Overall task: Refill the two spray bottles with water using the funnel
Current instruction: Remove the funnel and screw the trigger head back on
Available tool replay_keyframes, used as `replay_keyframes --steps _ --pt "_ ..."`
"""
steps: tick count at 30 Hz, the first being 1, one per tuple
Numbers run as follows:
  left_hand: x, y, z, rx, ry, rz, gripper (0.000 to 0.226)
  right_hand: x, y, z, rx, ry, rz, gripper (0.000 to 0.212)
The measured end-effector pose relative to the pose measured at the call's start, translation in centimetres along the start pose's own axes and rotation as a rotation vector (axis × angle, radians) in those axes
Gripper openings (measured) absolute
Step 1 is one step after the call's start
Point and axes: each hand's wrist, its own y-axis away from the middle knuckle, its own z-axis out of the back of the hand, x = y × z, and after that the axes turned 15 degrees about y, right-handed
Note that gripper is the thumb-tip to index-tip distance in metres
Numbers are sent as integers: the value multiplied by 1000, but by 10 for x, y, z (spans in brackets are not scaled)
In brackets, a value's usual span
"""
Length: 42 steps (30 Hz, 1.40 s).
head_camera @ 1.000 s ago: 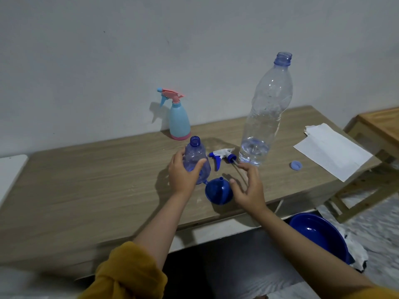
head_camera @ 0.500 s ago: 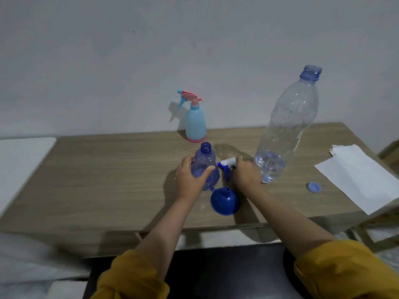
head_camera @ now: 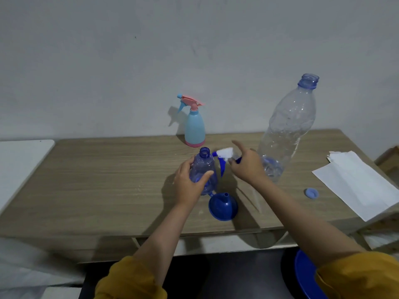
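A clear blue spray bottle [head_camera: 204,167] stands uncapped on the wooden table [head_camera: 103,180], and my left hand [head_camera: 187,183] grips its body. My right hand [head_camera: 246,164] holds the white and blue spray head [head_camera: 222,155] just right of the bottle's neck, lifted off the table, index finger stretched out. Its thin dip tube [head_camera: 257,198] hangs down below my wrist. A blue funnel [head_camera: 222,205] lies upside down in front of the bottle. A light blue spray bottle with a pink head [head_camera: 194,126] stands near the wall. The big clear water bottle [head_camera: 285,130] stands open at the right with a little water.
A small blue cap [head_camera: 312,193] lies on the table right of the water bottle. White paper sheets [head_camera: 356,182] cover the table's right end. A blue basin [head_camera: 306,277] sits on the floor below. A white surface [head_camera: 19,162] adjoins the table's left end.
My right hand moved from beside the funnel to the spray head, took hold of it and lifted it up. My left hand stayed on the blue bottle. The camera shifted.
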Motion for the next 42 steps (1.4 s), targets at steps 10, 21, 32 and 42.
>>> replay_keyframes --steps 10,21,32,42 --pt "5 -1 0 8 21 -10 52 50 0 118 -407 -345 86 31" --pt "4 -2 1 36 27 14 56 106 5 156 -523 -553 237 33" --pt "7 -3 -1 42 43 61 58 99 15 91 -347 -428 246 36" --pt "14 -5 -2 33 47 32 54 86 21 37 -183 -388 225 42"
